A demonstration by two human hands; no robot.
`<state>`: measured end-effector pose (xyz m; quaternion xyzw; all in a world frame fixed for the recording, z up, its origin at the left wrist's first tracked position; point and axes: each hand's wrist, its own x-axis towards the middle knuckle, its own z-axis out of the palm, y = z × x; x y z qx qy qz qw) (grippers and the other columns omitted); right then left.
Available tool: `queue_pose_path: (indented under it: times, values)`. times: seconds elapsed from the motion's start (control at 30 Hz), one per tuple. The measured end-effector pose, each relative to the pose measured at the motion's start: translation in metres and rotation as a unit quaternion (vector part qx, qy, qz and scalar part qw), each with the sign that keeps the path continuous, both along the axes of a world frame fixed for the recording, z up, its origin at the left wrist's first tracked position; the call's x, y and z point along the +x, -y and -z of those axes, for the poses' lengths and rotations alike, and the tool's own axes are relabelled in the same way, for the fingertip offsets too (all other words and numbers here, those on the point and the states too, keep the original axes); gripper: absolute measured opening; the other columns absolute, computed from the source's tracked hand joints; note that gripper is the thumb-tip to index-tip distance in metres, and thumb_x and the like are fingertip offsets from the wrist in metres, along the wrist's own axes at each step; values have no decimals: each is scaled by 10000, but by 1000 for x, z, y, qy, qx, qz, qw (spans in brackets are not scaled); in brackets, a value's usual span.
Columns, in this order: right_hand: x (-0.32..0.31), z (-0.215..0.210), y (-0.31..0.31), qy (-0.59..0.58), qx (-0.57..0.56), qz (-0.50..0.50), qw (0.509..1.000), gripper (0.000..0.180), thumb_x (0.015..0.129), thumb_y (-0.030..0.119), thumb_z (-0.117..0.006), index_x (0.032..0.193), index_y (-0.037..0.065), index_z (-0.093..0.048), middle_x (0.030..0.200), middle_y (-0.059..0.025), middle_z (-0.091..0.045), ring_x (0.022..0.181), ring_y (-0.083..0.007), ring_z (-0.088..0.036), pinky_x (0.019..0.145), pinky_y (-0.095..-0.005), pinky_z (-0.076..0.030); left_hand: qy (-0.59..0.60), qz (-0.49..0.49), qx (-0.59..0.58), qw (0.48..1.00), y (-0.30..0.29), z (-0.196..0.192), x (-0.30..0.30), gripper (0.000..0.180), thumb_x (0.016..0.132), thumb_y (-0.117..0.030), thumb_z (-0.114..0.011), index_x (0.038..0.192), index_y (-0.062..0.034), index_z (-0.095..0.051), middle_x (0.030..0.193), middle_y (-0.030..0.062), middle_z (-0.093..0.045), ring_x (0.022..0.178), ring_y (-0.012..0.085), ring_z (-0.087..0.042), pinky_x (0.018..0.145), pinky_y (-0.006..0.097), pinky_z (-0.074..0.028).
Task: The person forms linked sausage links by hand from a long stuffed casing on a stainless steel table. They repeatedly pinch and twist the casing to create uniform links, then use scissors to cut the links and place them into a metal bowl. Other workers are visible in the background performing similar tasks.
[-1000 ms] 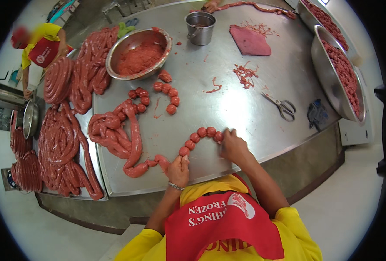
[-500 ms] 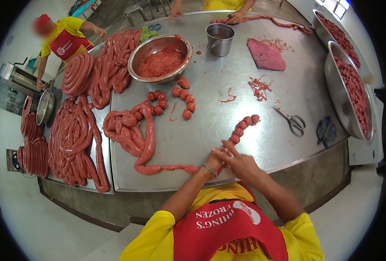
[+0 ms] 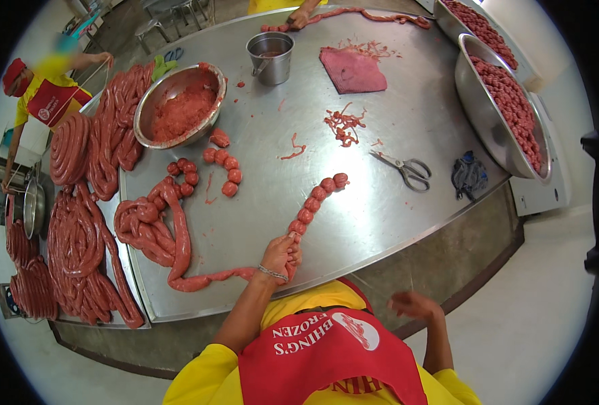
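Observation:
My left hand (image 3: 281, 256) is closed round the sausage near the table's front edge. Beyond its fingers a string of short round sausage links (image 3: 313, 202) curves away over the steel. From the other side of the hand, an undivided sausage rope (image 3: 208, 280) runs left to a coiled pile (image 3: 144, 226). My right hand (image 3: 414, 306) is off the table's front edge, beside my apron and slightly blurred. Its fingers look apart, and nothing shows in them. Two shorter link chains lie near the pile, one of them a curved row (image 3: 226, 164).
The steel table (image 3: 259, 182) holds a bowl of ground meat (image 3: 184, 111), a metal pail (image 3: 271, 67), a pink cloth (image 3: 353, 71), casing scraps (image 3: 345, 127), scissors (image 3: 405, 169) and a dark crumpled item (image 3: 469, 177). Large meat-filled basins (image 3: 485, 125) stand right. Co-workers handle sausage across and at far left.
My right hand has left the sausage and swung right, off the table. The left hand keeps its grip, and more round links show beyond it. The whole view has shifted.

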<state>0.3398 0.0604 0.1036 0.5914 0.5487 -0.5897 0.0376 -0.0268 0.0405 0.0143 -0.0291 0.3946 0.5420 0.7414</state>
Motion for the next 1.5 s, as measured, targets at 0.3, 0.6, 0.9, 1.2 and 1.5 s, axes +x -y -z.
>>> queue_pose_path:
  times: [0.3, 0.6, 0.9, 1.2, 1.5]
  values:
    - [58, 65, 1, 150, -23, 111, 982, 347, 851, 400, -704, 855, 54, -677, 690, 1, -604, 637, -107, -506, 545, -289, -390, 59, -64, 19, 996, 8, 3, -7, 177, 1003, -189, -461, 877, -73, -503, 613, -55, -324, 491, 62, -285, 466, 218, -264]
    - [-67, 37, -211, 189, 305, -95, 929, 289, 904, 123, -528, 1171, 47, -608, 1060, -138, -626, 915, -260, -648, 768, -393, -527, -26, -36, -5, 999, 19, 6, -11, 190, 993, -197, -470, 879, -49, -509, 618, -47, -353, 504, 60, -319, 463, 217, -294]
    - [-248, -4, -55, -41, 259, -433, 862, 762, 747, 17, -640, 1448, 176, -386, 1512, -250, -259, 1074, -379, -613, 835, -428, -543, -28, -79, 47, 995, 31, 10, -14, 158, 998, -165, -467, 949, -32, -537, 642, -48, -363, 511, 53, -311, 468, 207, -294]
    - [-86, -48, -87, -73, 258, -96, 959, 324, 894, 166, -642, 1178, 10, -631, 1315, -147, -573, 1078, -252, -622, 744, -325, -521, -97, -25, 96, 990, 22, 8, 0, 188, 1026, -184, -456, 982, -24, -543, 674, -45, -366, 569, 47, -341, 532, 180, -341]
    - [-192, 60, -82, -198, 252, -34, 946, 389, 915, 297, -660, 1160, -4, -646, 993, -54, -616, 762, -117, -564, 685, -271, -474, -90, -6, 81, 993, 20, 6, -5, 182, 1024, -190, -473, 999, -28, -551, 684, -51, -373, 571, 35, -331, 517, 168, -329]
